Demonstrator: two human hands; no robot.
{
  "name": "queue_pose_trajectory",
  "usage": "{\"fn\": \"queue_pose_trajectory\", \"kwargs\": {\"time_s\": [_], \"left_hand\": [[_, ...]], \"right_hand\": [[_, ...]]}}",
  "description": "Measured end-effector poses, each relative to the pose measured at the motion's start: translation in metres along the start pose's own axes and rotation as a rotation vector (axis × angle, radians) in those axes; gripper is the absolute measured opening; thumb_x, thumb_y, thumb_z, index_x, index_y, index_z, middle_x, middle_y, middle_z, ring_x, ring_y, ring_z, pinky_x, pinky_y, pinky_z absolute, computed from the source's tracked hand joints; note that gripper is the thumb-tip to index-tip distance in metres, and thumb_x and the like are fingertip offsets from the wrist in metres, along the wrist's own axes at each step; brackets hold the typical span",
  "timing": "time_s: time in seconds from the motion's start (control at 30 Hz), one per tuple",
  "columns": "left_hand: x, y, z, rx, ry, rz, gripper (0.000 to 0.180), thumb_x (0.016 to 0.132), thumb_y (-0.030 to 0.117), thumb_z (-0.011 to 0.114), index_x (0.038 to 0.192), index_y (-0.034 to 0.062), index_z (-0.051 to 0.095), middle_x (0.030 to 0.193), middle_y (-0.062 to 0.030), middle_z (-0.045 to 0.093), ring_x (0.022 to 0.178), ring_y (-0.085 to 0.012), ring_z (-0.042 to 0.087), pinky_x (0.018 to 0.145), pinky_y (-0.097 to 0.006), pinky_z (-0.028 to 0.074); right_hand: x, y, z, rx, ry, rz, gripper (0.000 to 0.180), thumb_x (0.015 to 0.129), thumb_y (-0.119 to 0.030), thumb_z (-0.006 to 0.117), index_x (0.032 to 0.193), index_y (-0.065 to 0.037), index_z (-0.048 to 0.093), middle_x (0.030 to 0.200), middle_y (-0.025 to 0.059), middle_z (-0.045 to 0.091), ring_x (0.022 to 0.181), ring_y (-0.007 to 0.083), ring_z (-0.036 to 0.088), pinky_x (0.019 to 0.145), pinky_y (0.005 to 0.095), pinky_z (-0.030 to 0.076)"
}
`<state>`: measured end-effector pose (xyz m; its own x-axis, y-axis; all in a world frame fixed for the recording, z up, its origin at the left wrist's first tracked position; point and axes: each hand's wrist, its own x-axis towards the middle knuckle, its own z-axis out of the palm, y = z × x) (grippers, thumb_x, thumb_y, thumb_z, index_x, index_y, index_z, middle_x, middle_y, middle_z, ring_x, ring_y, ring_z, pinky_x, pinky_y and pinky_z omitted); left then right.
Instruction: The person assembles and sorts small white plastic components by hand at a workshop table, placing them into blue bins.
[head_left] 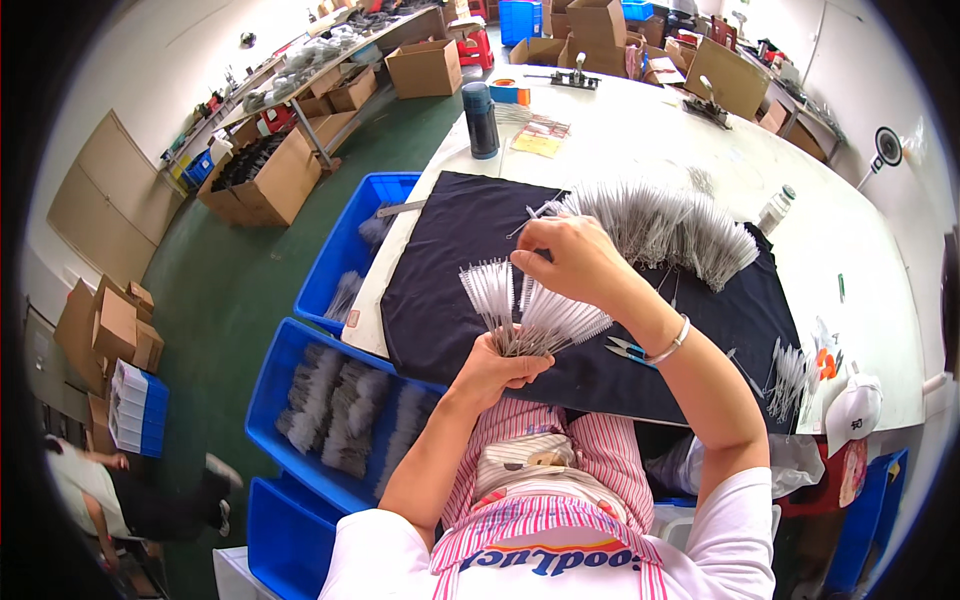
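Gripping a fanned bunch of bristly wire-stemmed brushes (530, 315), the left hand (495, 365) clenches while the right hand (575, 260) pinches one.

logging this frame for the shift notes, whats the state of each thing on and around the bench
left hand: shut on a fanned bunch of small brushes
right hand: pinching one brush at the top of the fan
brush pile: loose on the black cloth
snips: lying on the cloth
dark bottle: upright, capped
blue bins: holding brushes
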<state>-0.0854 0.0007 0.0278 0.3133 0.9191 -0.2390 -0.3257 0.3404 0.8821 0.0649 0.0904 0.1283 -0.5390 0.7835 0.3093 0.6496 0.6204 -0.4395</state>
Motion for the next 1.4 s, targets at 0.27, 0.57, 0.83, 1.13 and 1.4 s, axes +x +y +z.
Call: {"fn": "queue_pose_trajectory", "kwargs": {"time_s": [0.27, 0.57, 0.83, 1.13, 1.4], "left_hand": [[-0.001, 0.002, -0.001, 0.075, -0.036, -0.001, 0.017, 0.071, 0.002, 0.074, 0.085, 0.0025, 0.064, 0.071, -0.0037, 0.063, 0.053, -0.0056, 0.052, 0.042, -0.016, 0.034], [-0.001, -0.003, -0.001, -0.022, 0.048, 0.073, 0.038, 0.069, -0.002, 0.074, 0.103, 0.0034, 0.058, 0.076, -0.008, 0.065, 0.054, -0.0075, 0.054, 0.04, -0.017, 0.033], [-0.005, -0.002, -0.001, -0.031, 0.189, 0.192, 0.037, 0.064, -0.004, 0.076, 0.091, 0.0075, 0.053, 0.073, -0.0048, 0.062, 0.051, -0.0069, 0.052, 0.039, -0.017, 0.031], [-0.007, -0.008, -0.012, -0.01, 0.134, 0.13, 0.027, 0.067, 0.0, 0.076, 0.086, 0.0044, 0.058, 0.071, -0.0034, 0.063, 0.053, -0.0059, 0.054, 0.042, -0.016, 0.035], [-0.005, -0.014, -0.016, -0.025, 0.138, 0.176, 0.026, 0.069, -0.003, 0.072, 0.089, 0.0019, 0.056, 0.075, -0.0076, 0.065, 0.053, -0.0065, 0.052, 0.041, -0.017, 0.033]], "right_hand": [[0.011, 0.003, 0.001, 0.328, -0.177, 0.104, 0.022, 0.073, -0.015, 0.057, 0.085, -0.002, 0.069, 0.08, 0.015, 0.067, 0.075, 0.0286, 0.065, 0.072, 0.0343, 0.051], [0.007, 0.019, 0.007, 0.386, -0.191, 0.127, 0.019, 0.071, -0.007, 0.063, 0.086, 0.004, 0.066, 0.075, 0.0121, 0.067, 0.07, 0.0168, 0.065, 0.069, 0.0282, 0.051], [0.007, 0.014, 0.024, 0.418, -0.078, 0.247, 0.019, 0.072, -0.015, 0.059, 0.081, -0.001, 0.068, 0.072, 0.0121, 0.066, 0.069, 0.0222, 0.065, 0.069, 0.033, 0.05], [0.01, 0.01, 0.037, 0.381, -0.002, 0.247, 0.018, 0.076, -0.017, 0.059, 0.082, -0.002, 0.068, 0.07, 0.0112, 0.066, 0.07, 0.0252, 0.065, 0.069, 0.0352, 0.05], [0.012, 0.002, 0.033, 0.368, 0.006, 0.204, 0.013, 0.081, -0.011, 0.059, 0.084, 0.001, 0.064, 0.065, 0.0062, 0.063, 0.059, 0.0113, 0.06, 0.058, 0.0264, 0.047]]}}
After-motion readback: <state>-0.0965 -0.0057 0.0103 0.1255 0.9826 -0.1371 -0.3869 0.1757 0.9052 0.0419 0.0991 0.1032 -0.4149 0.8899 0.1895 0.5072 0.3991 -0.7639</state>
